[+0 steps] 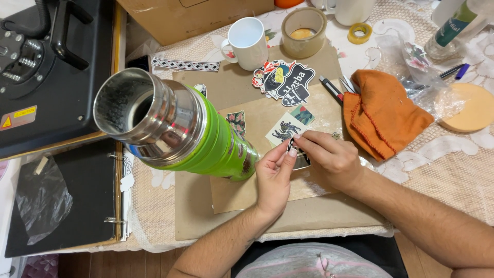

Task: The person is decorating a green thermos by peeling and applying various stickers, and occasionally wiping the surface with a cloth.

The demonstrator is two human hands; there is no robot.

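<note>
A green steel flask (206, 139) with an open silver mouth lies tilted across the brown paper sheet (231, 206), its base against my left hand (272, 177). Both hands meet over a small black-and-white sticker (292, 145). My left thumb and fingers pinch its lower edge, and my right hand (329, 157) pinches its top with fingertips. A second small sticker (302, 161) shows just below, between the hands. Loose stickers lie close by: a floral one (236, 122), a pale one with a dark figure (283, 128), a teal one (302, 114).
A pile of stickers (285, 80), a white mug (248, 42), a tape roll (303, 32) and a craft knife (332, 88) sit behind. An orange cloth (383, 113) and round wooden disc (473, 108) lie right. A black press machine (46, 67) and binder (67, 201) stand left.
</note>
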